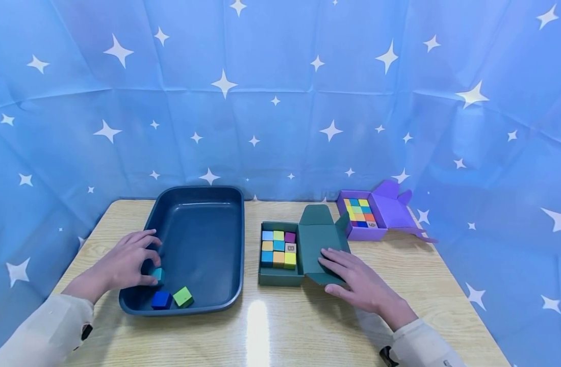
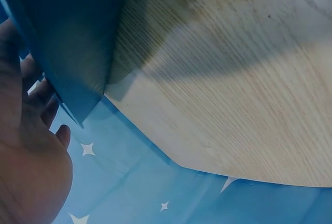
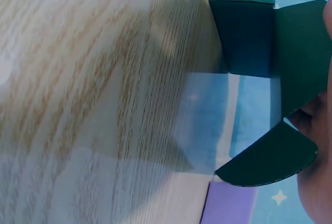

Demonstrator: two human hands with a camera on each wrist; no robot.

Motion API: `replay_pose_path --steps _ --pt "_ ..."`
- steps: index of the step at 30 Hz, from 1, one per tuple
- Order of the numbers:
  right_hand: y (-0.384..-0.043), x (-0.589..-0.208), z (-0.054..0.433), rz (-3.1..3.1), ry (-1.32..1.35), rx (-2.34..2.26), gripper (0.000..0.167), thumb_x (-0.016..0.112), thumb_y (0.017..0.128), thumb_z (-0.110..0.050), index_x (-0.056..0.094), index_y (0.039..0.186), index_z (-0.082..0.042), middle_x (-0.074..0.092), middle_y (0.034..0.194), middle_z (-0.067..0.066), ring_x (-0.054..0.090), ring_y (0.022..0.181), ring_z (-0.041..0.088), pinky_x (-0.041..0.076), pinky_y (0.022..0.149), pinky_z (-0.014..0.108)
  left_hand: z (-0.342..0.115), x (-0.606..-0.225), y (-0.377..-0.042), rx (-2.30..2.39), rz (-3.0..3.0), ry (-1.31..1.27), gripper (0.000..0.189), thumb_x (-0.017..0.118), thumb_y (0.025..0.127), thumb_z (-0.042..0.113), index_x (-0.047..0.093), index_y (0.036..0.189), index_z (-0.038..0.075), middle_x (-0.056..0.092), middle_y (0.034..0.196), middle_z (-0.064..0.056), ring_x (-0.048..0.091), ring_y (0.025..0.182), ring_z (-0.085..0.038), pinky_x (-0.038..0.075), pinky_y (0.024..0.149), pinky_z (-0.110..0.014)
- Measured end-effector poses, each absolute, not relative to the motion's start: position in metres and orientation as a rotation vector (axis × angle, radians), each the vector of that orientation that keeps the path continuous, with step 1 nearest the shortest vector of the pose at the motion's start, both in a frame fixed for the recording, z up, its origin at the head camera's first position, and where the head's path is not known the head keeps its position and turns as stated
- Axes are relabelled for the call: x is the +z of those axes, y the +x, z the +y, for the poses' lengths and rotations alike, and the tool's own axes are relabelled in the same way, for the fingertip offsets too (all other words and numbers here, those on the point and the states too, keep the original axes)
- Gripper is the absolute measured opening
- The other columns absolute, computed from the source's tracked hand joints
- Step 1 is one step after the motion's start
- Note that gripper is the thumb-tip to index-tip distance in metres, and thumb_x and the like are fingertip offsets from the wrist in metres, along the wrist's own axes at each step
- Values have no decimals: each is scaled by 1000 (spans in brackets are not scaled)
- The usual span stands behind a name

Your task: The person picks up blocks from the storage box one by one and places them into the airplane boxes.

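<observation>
My left hand (image 1: 126,261) reaches over the left wall of a dark blue tray (image 1: 202,244) and pinches a teal cube (image 1: 158,276) between thumb and fingers. Beside it on the tray floor lie a dark blue cube (image 1: 161,300) and a lime green cube (image 1: 183,296). My right hand (image 1: 363,283) rests with straight fingers on the folded-back lid (image 1: 319,239) of a green cardboard box (image 1: 280,280). Several coloured cubes (image 1: 278,245) sit in rows inside this box, with bare floor along its front. The left wrist view hides the teal cube behind the tray wall.
A purple cardboard box (image 1: 366,234) with its lid open stands at the back right, holding several coloured cubes. The wooden table (image 1: 257,331) ends at a blue curtain (image 1: 280,127) with white stars behind and at both sides.
</observation>
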State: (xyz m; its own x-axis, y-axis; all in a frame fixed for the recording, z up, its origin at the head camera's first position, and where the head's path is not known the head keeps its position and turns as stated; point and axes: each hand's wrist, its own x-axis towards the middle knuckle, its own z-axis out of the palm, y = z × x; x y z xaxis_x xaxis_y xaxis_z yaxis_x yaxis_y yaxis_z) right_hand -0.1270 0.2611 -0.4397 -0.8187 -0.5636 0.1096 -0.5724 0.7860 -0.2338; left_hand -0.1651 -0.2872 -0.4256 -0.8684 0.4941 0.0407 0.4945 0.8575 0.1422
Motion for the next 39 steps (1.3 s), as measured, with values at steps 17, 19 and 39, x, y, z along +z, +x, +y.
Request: replay_pose_path --steps 17,19,39 --pt "-126 -441 260 -2934 924 410 62 63 92 -45 45 147 -22 39 156 -3 37 145 24 37 113 51 -290 -433 -163 -240 -3028 -801 23 89 64 36 71 77 28 62 123 -13 34 135 -44 25 108 -67" --pt "-126 -441 260 -2942 920 411 63 62 92 -45 45 147 -22 39 156 -2 37 145 24 37 113 52 -290 -433 -164 -251 -3025 -797 22 88 65 35 72 77 27 62 123 -12 33 135 -43 25 108 -66" --pt "-125 -437 260 -2944 920 397 63 63 91 -44 45 147 -21 39 156 -1 37 144 26 37 113 52 -243 -387 -197 -262 -2932 -885 20 85 71 36 74 83 23 60 128 -10 29 142 -39 19 115 -64"
